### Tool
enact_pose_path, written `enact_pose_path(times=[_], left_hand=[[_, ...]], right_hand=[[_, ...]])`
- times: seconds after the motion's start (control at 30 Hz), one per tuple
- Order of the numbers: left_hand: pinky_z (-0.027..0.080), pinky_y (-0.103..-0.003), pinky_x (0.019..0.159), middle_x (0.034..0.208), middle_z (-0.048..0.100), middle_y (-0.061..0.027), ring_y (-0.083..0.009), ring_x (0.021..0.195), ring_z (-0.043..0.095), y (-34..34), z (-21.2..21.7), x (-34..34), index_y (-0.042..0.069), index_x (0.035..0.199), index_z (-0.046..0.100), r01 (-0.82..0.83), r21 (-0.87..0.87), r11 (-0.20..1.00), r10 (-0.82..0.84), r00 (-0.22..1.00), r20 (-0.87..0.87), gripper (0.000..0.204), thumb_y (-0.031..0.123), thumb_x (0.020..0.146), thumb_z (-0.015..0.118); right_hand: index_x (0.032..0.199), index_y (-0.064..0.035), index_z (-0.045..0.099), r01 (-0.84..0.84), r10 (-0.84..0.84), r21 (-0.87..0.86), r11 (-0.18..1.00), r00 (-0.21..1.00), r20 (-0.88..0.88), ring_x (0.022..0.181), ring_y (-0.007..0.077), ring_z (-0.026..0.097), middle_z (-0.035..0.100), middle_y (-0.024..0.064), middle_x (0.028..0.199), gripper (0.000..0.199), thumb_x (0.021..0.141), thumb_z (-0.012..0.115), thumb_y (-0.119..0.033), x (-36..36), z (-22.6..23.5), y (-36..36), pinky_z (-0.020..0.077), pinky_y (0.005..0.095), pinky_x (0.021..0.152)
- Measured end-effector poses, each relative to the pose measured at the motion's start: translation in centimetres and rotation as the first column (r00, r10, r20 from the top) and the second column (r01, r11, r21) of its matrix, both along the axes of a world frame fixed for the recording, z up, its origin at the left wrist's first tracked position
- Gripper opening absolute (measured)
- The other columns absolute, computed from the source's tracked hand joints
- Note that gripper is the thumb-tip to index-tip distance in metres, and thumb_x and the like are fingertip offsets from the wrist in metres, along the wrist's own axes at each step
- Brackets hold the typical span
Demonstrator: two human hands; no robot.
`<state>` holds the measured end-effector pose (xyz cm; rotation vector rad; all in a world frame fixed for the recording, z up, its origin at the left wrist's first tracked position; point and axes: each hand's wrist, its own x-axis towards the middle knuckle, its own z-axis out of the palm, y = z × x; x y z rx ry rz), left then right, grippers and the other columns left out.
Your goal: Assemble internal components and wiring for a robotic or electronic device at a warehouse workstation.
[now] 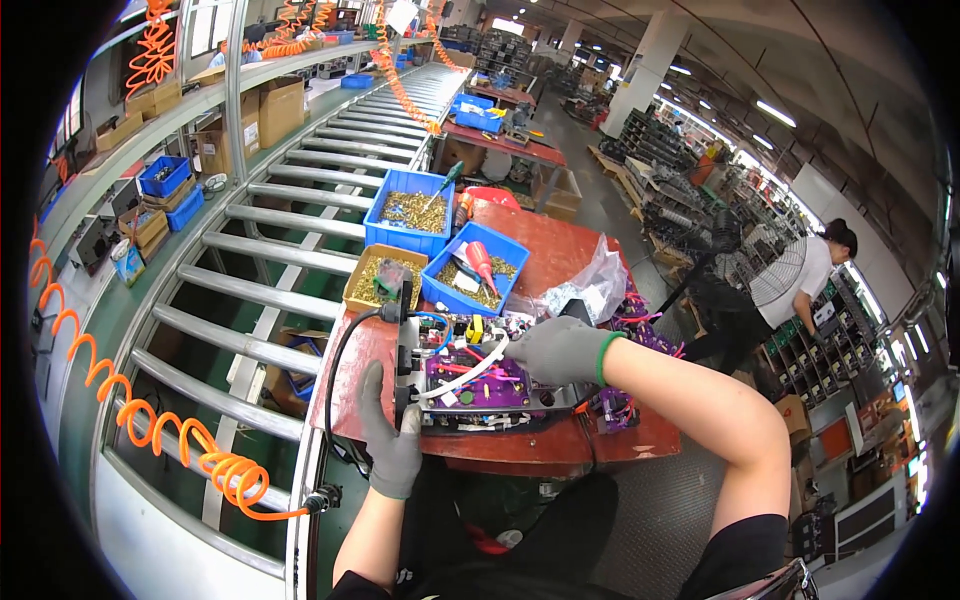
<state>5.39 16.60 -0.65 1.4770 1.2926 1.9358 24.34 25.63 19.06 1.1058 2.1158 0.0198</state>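
An electronic unit [470, 385] with a purple circuit board and dark side frame lies on the red worktable [540, 245] in front of me. My left hand [390, 440], in a grey glove, is at the unit's left end, thumb and fingers apart beside its end plate. My right hand [565, 352], in a grey glove with a green cuff, reaches over the board from the right. Its fingers close on the upper end of a white cable [465, 378]; the fingertips are partly hidden. Red and blue wires and a yellow component sit around it.
Behind the unit stand two blue bins [408, 212] and a cardboard box [382, 280] of brass-coloured screws, with screwdrivers in the bins. A clear plastic bag [590, 285] lies to their right. A roller conveyor [270, 290] runs along the left, with an orange coiled hose [230, 470]. Another person [800, 280] works far right.
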Motion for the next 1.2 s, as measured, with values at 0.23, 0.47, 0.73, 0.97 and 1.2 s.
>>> enact_pose_path(times=[0.23,0.47,0.73,0.97,1.2], left_hand=[[0.033,-0.044,0.113,0.145,0.044,-0.0226,-0.0346,0.133,0.044,1.0,-1.5,0.3,-0.006,0.144,0.034,0.048,-0.032,0.998,-0.047,0.998,0.045,0.072,0.013,0.081,0.062],[0.033,-0.044,0.112,0.145,0.044,-0.0252,-0.0358,0.134,0.043,1.5,-4.4,0.7,-0.009,0.143,0.036,0.176,-0.118,0.977,-0.149,0.966,0.212,0.071,0.019,0.082,0.061],[0.037,-0.043,0.108,0.143,0.044,-0.0237,-0.0327,0.131,0.047,1.7,-9.5,0.5,-0.008,0.143,0.036,0.179,-0.164,0.970,-0.142,0.967,0.213,0.092,0.057,0.086,0.065],[0.039,-0.042,0.106,0.141,0.046,-0.0227,-0.0311,0.127,0.049,1.8,-9.4,0.9,-0.009,0.143,0.037,0.220,-0.206,0.954,-0.152,0.941,0.303,0.097,0.063,0.084,0.065],[0.037,-0.044,0.107,0.141,0.045,-0.0245,-0.0323,0.129,0.048,1.8,-12.1,0.3,-0.009,0.142,0.038,0.154,-0.157,0.976,-0.124,0.975,0.183,0.094,0.063,0.086,0.063]], right_hand=[[0.148,-0.0184,0.037,-0.152,0.149,-0.028,0.988,0.986,-0.073,0.095,0.0314,0.066,0.066,0.0112,0.102,0.056,0.092,0.047,-0.018,2.2,-1.5,1.6,0.0554,0.0452,0.075],[0.141,-0.0194,0.045,-0.103,0.089,-0.110,0.989,0.988,-0.125,0.101,0.0308,0.067,0.067,0.0099,0.111,0.047,0.095,0.045,-0.022,2.4,-1.8,2.4,0.0550,0.0492,0.084],[0.135,-0.0143,0.051,-0.091,0.048,-0.200,0.976,0.976,-0.211,0.100,0.0331,0.067,0.068,0.0136,0.105,0.041,0.095,0.047,-0.024,2.1,-1.8,3.4,0.0546,0.0491,0.084],[0.113,-0.0069,0.060,-0.157,0.138,-0.218,0.963,0.985,-0.101,0.083,0.0314,0.069,0.067,0.0168,0.088,0.026,0.089,0.053,-0.016,0.3,-0.7,3.6,0.0548,0.0455,0.074],[0.107,-0.0073,0.059,-0.181,0.156,-0.131,0.975,0.971,-0.179,0.085,0.0328,0.069,0.068,0.0153,0.090,0.021,0.088,0.055,-0.017,0.9,-1.0,2.9,0.0558,0.0465,0.074]])
